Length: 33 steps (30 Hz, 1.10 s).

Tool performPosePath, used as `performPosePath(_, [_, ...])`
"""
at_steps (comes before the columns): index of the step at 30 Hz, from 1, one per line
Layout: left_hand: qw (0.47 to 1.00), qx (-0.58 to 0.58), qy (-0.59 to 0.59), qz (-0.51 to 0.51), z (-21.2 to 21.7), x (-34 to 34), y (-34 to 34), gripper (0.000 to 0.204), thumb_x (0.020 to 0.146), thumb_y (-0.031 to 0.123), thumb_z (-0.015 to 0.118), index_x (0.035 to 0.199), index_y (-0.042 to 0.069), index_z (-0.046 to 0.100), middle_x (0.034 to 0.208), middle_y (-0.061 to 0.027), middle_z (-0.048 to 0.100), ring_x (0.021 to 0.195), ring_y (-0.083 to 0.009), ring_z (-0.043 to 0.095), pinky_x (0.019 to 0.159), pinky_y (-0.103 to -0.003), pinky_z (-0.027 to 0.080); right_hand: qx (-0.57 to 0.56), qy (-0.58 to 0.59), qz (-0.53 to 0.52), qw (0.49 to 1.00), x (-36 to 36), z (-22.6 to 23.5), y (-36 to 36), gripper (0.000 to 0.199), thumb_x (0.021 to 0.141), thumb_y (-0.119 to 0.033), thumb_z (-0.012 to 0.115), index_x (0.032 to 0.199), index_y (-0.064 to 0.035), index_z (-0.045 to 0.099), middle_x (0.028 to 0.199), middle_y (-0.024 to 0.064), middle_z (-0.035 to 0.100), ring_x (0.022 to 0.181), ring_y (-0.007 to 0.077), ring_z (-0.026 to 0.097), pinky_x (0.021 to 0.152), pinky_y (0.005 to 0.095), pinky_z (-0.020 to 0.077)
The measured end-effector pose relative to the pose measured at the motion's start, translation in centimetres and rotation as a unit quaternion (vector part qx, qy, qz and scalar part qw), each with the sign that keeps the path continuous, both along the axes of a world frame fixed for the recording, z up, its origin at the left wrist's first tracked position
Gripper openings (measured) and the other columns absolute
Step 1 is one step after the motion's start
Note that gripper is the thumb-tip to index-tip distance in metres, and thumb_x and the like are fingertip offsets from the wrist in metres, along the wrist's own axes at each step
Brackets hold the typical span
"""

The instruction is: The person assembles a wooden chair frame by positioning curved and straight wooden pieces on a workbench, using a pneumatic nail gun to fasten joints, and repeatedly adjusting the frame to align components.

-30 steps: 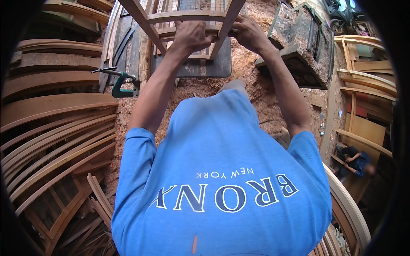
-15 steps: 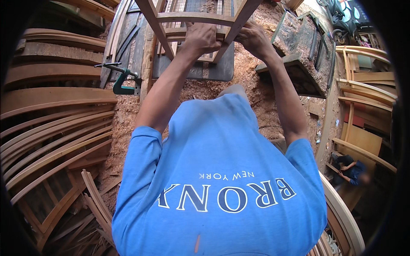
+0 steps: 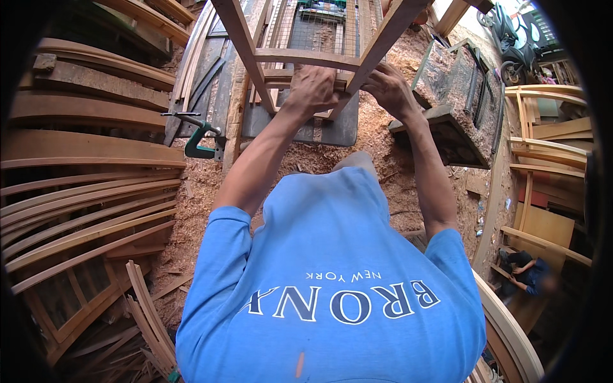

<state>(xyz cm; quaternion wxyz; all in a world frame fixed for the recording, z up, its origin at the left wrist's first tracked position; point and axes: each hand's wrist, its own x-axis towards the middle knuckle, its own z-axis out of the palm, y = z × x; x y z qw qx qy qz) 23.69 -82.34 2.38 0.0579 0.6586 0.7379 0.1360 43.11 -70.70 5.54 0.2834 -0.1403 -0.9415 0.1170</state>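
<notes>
A wooden frame with long side rails and curved crosspieces stands in front of me at the top of the view. My left hand reaches inside it, its fingers closed round the wood where the lower crosspiece meets the right rail. On the outer side of that same rail, my right hand has bent fingers pressed to the wood, the fingertips partly hidden. Wire mesh shows between the rails. Under the frame lies a dark board on the bench.
A green clamp is fixed at the bench's left edge. Curved wooden pieces are stacked at left. To the right stands a shavings-covered box. Wood shavings cover the floor. Another person sits far right, near more timber.
The whole view has shifted, so the frame, bench and clamp appear lower and farther right. Both hands keep about the same places on the frame.
</notes>
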Motion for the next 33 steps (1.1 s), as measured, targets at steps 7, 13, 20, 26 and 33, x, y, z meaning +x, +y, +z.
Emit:
performPosePath(7, [0.999,-0.039,-0.034,-0.006,1.5,-0.3,0.3,0.052,0.082,0.047,0.076,0.095,-0.003,0.072,0.085,-0.0211,0.073,0.081,-0.0322,0.073,0.078,-0.046,0.055,0.009,-0.005,0.008,1.000,0.1,-0.4,0.3,0.019,0.083,-0.013,0.075,0.102,-0.0126,0.077,0.103,0.0027,0.072,0.101,0.0241,0.065,0.091,0.0390,0.0532])
performPosePath(13, [0.999,-0.043,-0.001,0.001,2.7,-0.1,-0.1,0.060,0.077,0.058,0.079,0.089,-0.001,0.072,0.081,-0.0200,0.073,0.076,-0.0310,0.073,0.073,-0.045,0.057,-0.047,0.015,-0.004,0.999,0.1,-0.7,0.4,0.018,0.084,-0.008,0.073,0.101,-0.0114,0.078,0.100,0.0042,0.073,0.099,0.0242,0.064,0.086,0.0370,0.0542])
performPosePath(20, [1.000,-0.002,-0.011,-0.006,1.3,-0.1,-0.1,0.043,0.081,0.041,0.075,0.097,0.002,0.070,0.079,-0.0168,0.072,0.073,-0.0287,0.070,0.072,-0.043,0.055,-0.034,0.044,0.002,0.998,-0.2,-1.0,0.2,0.018,0.083,-0.006,0.072,0.100,-0.0090,0.078,0.102,0.0041,0.075,0.097,0.0237,0.065,0.089,0.0364,0.0533])
performPosePath(26, [0.999,0.032,-0.005,-0.006,0.4,0.1,-0.3,0.043,0.083,0.040,0.076,0.103,0.002,0.068,0.084,-0.0173,0.073,0.082,-0.0312,0.072,0.078,-0.046,0.054,-0.160,0.070,-0.051,0.983,0.2,-1.2,-0.1,0.014,0.085,-0.010,0.073,0.097,-0.0095,0.080,0.100,0.0033,0.076,0.098,0.0212,0.066,0.089,0.0357,0.0531])
performPosePath(33, [0.997,0.062,-0.029,-0.023,0.5,0.2,-0.5,0.049,0.083,0.054,0.075,0.105,0.011,0.069,0.083,-0.0134,0.073,0.082,-0.0304,0.071,0.081,-0.046,0.051,-0.075,0.030,-0.024,0.996,0.3,-1.5,0.1,0.015,0.086,-0.010,0.073,0.097,-0.0150,0.081,0.099,0.0015,0.076,0.101,0.0208,0.064,0.095,0.0345,0.0494])
